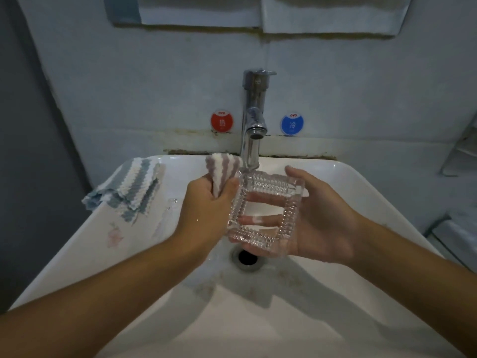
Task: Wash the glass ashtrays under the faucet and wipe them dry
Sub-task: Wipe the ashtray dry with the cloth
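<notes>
Two bare forearms are seen reaching in from the bottom corners over a white sink [361,182], whose drain [247,257] lies open below the hands.

At far left, a blue-and-white striped cloth [129,192] is draped over the sink's back-left rim, untouched. Just right of it, something clear that may be a second ashtray [169,210] rests on the rim, though it is too faint to be sure.

Next, the left hand [209,200] is closed in a fist around a purple-and-white striped cloth [223,169], whose free end stands up above the knuckles. That hand touches the left edge of the square glass ashtray [265,210], which is held tilted over the basin, directly under the faucet [254,117]. A thin stream appears to fall from the spout onto its upper edge, but this is hard to confirm.

The right hand [317,220] cradles the ashtray from behind and below, palm open, fingers spread under the glass and thumb over its upper right corner: a loose supporting hold, not a clamp.

The washing step is judged to be in hand, drying not yet begun. The next move calls for the cloth to be worked over the ribbed walls while the wet, slippery glass is steadied firmly.
</notes>
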A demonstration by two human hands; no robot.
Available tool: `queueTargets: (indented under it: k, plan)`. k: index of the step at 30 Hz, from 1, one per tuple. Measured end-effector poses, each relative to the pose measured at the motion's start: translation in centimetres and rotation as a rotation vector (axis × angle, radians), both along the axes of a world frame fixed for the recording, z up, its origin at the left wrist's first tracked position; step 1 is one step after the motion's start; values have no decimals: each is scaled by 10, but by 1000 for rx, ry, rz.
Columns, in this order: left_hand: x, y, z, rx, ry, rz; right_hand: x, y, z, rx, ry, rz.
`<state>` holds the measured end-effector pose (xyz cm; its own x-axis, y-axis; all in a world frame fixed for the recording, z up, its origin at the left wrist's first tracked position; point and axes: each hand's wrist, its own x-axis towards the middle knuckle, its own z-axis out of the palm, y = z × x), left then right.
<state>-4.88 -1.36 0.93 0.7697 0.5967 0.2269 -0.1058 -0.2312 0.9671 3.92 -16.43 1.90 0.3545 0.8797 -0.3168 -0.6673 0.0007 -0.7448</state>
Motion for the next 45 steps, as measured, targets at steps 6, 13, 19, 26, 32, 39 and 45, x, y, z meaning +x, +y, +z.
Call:
queueTargets:
  k: [6, 13, 19, 26, 32, 39, 45]
  plan:
    - [11, 8, -2, -157, -7, 192, -1, 5, 0, 41, -44, -5]
    - [-1, -4, -4, 196, -140, 72, 0, 6, -2, 69, -30, -10]
    - [-1, -18, -18, 297, -37, -42, -5, 10, -12, 22, -40, -58]
    - [-13, -33, -16, 604, -76, -123, 0, 9, -6, 67, -94, -144]
    - [-14, -30, -11, 895, -46, -129, 7, 8, -2, 74, -105, -172]
    - [-14, -31, -13, 878, -17, -251, 4, 7, -5, 8, -107, -159]
    - [-13, -37, -12, 1110, 53, -45, 7, 8, -3, 2, -70, -187]
